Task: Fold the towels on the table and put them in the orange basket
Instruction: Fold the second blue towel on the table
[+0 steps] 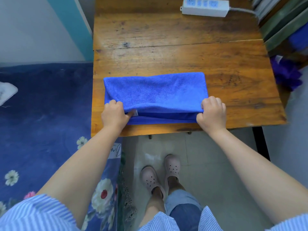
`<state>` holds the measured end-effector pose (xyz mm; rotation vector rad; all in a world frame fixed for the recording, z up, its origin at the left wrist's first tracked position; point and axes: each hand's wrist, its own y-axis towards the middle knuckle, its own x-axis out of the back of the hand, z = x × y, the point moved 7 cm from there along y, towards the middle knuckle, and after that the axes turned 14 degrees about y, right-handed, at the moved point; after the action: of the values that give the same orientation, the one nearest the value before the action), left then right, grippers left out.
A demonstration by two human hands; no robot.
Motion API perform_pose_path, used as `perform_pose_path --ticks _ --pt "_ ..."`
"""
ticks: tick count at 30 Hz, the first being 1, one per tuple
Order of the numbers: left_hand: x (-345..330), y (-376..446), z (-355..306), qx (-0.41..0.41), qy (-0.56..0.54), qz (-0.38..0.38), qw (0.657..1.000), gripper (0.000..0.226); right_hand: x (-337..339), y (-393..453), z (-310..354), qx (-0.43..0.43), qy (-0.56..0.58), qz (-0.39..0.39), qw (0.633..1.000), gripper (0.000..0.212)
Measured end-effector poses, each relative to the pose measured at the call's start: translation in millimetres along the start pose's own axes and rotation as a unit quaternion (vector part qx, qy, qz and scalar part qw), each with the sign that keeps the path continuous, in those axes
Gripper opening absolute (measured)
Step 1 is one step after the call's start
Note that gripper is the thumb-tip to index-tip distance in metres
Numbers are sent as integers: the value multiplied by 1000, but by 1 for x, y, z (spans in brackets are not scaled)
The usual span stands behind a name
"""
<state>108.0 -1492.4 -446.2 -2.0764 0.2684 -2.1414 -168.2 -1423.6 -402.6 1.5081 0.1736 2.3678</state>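
A blue towel point(155, 92) lies on the wooden table point(166, 47) near its front edge, doubled over so its upper layer reaches almost to the near edge of the lower layer. My left hand point(114, 115) pinches the upper layer's near left corner, beside a small white label. My right hand point(212, 113) pinches the near right corner. The upper layer's near edge is lifted slightly off the lower one. No orange basket is in view.
A white power strip point(205, 6) with a grey cable lies at the table's far right. A bed with a dark blue flowered cover point(41, 114) adjoins the table on the left. Green shelving and purple cloth point(286, 74) stand to the right. My feet are on the tiled floor point(208, 155).
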Motion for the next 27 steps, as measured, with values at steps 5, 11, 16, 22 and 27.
perform_pose_path --ticks 5,11,16,22,27 --pt "12 -5 -6 -73 8 -59 996 54 -5 -9 -10 -6 -1 -1 1000 16" --pt "15 -12 7 -50 -15 -71 996 47 -5 -12 -7 16 -14 -3 1000 14" --pt "12 -14 12 -3 -60 -53 997 40 -5 -15 -8 29 -15 3 999 16" --pt "7 -10 1 39 -31 -35 998 49 -5 -12 -7 25 -8 11 1000 16" --pt "13 -5 -4 35 1 -46 998 57 12 4 -10 10 20 -35 999 16"
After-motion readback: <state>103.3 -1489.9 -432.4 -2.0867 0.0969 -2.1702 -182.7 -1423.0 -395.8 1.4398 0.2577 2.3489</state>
